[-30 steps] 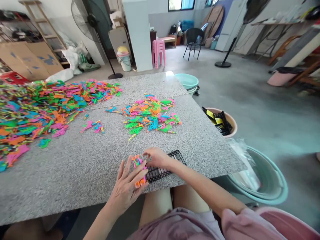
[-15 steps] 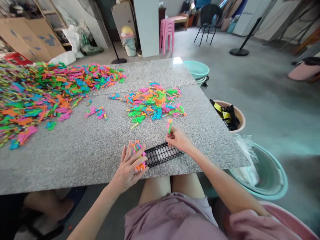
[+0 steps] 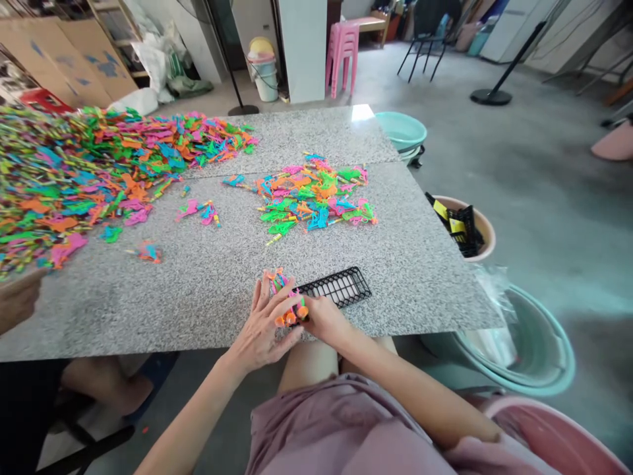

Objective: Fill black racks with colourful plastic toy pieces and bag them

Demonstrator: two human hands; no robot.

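A black lattice plastic basket [image 3: 356, 290] lies on the granite table near its front edge. Several small bright plastic toys [image 3: 281, 280] with orange round ends stand packed in its left end. My left hand [image 3: 262, 323] rests over these toys, fingers stretched out and spread, thumb on the near side. My right hand [image 3: 326, 320] is at the near side of the basket, right beside the packed toys. Its fingers are closed on a small plastic toy [image 3: 302, 310] with an orange end and a green part; the fingertips are partly hidden.
Farther back lies a loose heap of similar toys [image 3: 316, 198], and a much larger pile [image 3: 123, 158] covers the left. A co-worker's hand [image 3: 20, 300] is at the left edge. Tubs stand right of the table, one holding black baskets [image 3: 462, 227].
My right hand has moved left and down with the toy, from above the basket's right part to the packed toys. A co-worker's hand and a small blurred toy cluster now show at the left.
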